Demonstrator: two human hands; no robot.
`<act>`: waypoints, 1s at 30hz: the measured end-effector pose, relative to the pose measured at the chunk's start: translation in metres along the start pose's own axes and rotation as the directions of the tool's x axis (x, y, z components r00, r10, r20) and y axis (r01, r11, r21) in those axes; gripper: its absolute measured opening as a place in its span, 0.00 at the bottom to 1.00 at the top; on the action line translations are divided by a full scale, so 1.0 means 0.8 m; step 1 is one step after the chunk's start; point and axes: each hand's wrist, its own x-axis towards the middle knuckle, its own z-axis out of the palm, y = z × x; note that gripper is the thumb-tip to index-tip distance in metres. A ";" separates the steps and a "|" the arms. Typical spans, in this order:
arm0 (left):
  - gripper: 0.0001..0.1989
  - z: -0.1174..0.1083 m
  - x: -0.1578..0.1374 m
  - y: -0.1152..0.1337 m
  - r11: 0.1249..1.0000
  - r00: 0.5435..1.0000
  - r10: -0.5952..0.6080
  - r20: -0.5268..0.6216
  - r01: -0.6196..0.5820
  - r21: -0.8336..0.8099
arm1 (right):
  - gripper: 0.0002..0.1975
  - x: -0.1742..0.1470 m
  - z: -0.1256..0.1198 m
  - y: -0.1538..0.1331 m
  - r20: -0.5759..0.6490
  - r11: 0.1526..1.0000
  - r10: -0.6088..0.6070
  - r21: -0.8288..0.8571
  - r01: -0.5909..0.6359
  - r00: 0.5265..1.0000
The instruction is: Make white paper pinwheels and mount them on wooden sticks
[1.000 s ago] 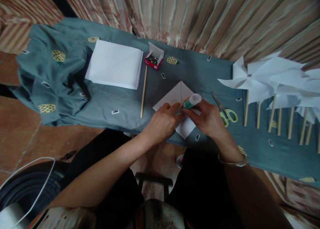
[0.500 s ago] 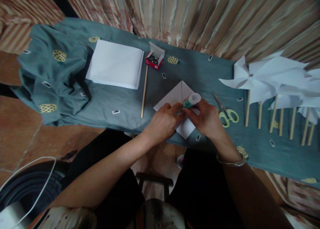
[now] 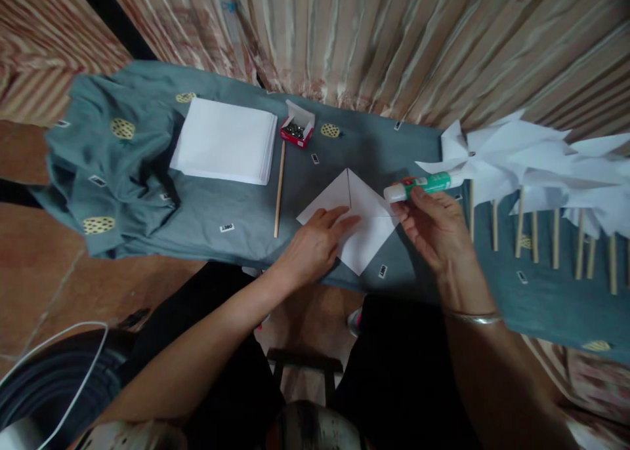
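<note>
A white square of paper with slits from its corners lies turned like a diamond on the blue-green cloth. My left hand rests flat on the left part of this sheet, fingers stretched towards its middle. Above the sheet's right corner, my right hand grips a green and white glue stick, held roughly level. Whether its cap is on, I cannot tell. The scissors are hidden behind my right hand.
A stack of white paper lies left, with a thin wooden stick and a small red box of metal pins beside it. At right, several paper pinwheels on wooden sticks overlap. A pleated curtain hangs behind.
My right hand has lifted the glue stick off the paper's middle, moving right and turning it level. The left hand stays on the sheet, its fingers straighter. The camera view has shifted slightly.
</note>
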 end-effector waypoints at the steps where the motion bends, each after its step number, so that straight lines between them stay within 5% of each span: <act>1: 0.27 0.000 -0.001 -0.002 0.993 0.999 -0.033 -0.043 0.028 -0.112 | 0.09 -0.003 0.003 -0.002 0.006 1.000 0.017 0.023 -0.017 1.000; 6: 0.25 0.001 0.000 -0.005 0.775 0.966 -0.242 -0.086 0.139 -0.616 | 0.12 -0.022 0.030 -0.002 0.078 0.986 0.122 0.102 -0.130 0.989; 12: 0.25 0.003 0.003 0.003 0.666 0.959 -0.269 -0.090 0.118 -0.736 | 0.14 -0.036 0.050 0.015 0.145 0.991 0.110 0.060 -0.119 0.983; 30: 0.29 0.001 -0.018 0.006 0.886 0.977 -0.128 -0.172 0.034 -0.462 | 0.18 -0.047 0.054 0.028 0.075 0.988 0.146 -0.067 -0.141 0.986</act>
